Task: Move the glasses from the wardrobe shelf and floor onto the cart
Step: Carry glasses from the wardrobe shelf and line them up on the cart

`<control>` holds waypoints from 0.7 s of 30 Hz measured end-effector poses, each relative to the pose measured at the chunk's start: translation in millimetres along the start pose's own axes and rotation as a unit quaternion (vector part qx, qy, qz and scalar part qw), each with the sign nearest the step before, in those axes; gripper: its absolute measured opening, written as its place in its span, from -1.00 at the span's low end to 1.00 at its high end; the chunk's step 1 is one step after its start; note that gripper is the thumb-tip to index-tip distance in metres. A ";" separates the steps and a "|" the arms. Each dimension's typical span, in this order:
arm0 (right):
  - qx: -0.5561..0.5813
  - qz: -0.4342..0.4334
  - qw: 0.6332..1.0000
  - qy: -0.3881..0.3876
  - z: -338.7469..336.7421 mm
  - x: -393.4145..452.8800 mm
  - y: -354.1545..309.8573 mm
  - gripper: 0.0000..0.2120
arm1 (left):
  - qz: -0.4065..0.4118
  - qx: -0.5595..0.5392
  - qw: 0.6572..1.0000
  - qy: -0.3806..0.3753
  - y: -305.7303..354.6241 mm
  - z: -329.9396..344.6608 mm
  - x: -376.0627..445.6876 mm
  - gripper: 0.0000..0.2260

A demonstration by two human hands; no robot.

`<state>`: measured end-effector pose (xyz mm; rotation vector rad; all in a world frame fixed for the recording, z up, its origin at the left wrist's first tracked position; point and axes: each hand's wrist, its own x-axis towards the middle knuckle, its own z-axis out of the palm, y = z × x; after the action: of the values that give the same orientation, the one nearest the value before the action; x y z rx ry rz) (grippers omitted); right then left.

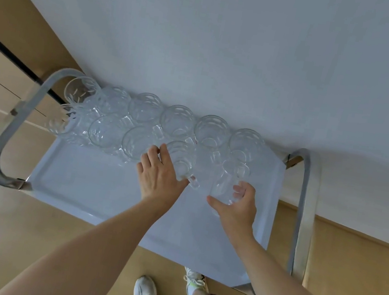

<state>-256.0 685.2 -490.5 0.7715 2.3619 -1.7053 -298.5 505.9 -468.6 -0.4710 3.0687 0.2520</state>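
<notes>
I'm in the placing step: my left hand (158,174) lies flat-fingered against a glass mug (180,163) at frame centre, while my right hand (238,203) grips another glass (227,183) just right of it, both on the cart (95,182) tray. Next, I judge, release gently without knocking the packed rows (156,120).

Clear, glossy glass mugs (141,123) with faceted walls catch highlights. The cart (93,189) top is a smooth, pale, satin-finished tray; its handles (1,140) are brushed metal with a dull sheen. The floor (9,219) shows matt, light wood-look boards. The wall (232,37) is matt and plain.
</notes>
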 end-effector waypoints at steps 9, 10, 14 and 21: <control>-0.001 -0.009 1.000 0.022 26.4 -28.6 -5.9 -0.17 | 0.052 -0.072 0.992 -0.088 -22.0 -15.1 -2.4 -0.04; -0.001 -0.010 1.000 0.028 29.9 -33.6 -7.0 -0.17 | 0.063 -0.085 0.990 -0.092 -25.3 -17.4 -4.2 -0.08; 0.003 -0.019 0.998 0.055 52.1 -62.9 -17.3 -0.22 | 0.137 -0.131 0.978 -0.092 -54.5 -30.1 -9.7 -0.25; 0.001 -0.029 0.996 0.089 98.5 -113.7 -28.3 -0.23 | 0.235 -0.163 0.955 -0.080 -115.4 -37.6 -4.1 -0.40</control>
<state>-190.0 551.2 -457.2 0.8992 2.5231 -1.7269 -260.0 392.3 -449.2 0.2782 2.9335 0.7725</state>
